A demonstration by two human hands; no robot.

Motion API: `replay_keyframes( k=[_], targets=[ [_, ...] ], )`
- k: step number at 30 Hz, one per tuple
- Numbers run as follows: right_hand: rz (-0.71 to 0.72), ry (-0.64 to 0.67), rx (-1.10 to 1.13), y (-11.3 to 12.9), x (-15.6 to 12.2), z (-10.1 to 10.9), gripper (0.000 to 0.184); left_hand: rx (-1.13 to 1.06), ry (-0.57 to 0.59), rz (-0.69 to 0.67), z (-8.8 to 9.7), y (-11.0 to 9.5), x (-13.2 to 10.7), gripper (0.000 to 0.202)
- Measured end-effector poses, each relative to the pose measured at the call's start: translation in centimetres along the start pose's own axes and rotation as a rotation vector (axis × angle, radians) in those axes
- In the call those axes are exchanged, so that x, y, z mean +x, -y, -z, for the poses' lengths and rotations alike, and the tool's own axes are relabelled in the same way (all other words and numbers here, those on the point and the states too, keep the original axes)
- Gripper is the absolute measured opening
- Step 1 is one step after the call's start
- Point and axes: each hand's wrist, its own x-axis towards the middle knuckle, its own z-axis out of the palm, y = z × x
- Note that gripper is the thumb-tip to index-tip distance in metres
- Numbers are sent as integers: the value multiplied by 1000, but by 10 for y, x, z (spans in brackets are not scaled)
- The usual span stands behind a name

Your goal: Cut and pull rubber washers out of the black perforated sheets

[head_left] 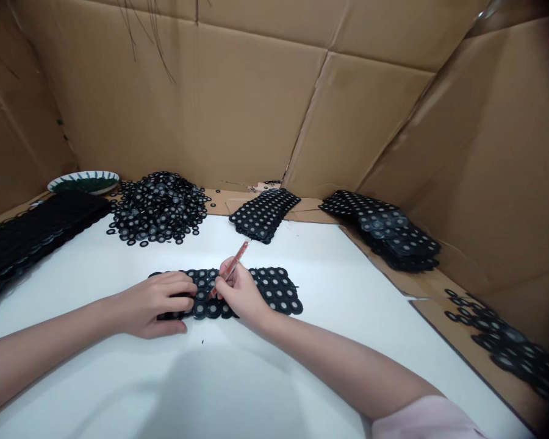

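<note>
Cardboard walls around a white table. Right hand pinches a red pen-like tool, tip down at a panel of black rings, mid-table, long side roughly along the far edge. Left hand open, palm down on panel's left end, fingers slightly bent. Outward: loose ring pile and ringed strip at far edge; folded panels just past far right corner; dark stack far left.
</note>
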Motion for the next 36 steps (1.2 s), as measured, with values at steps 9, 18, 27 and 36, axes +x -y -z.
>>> replay_keyframes(
  k=[9, 18, 27, 36],
  targets=[
    [-1, 25, 4, 0, 0, 1, 14, 48, 12, -1, -3, 2, 0, 13],
    [4, 30, 14, 3, 0, 0, 15, -22, 39, 112, 2, -3, -5, 12],
    [0, 13, 34, 4, 1, -2, 15, -33, -1, 201, 3, -9, -2, 22],
    [-10, 49, 67, 3, 0, 0, 15, -141, 57, 79, 2, 9, -6, 29]
  ],
)
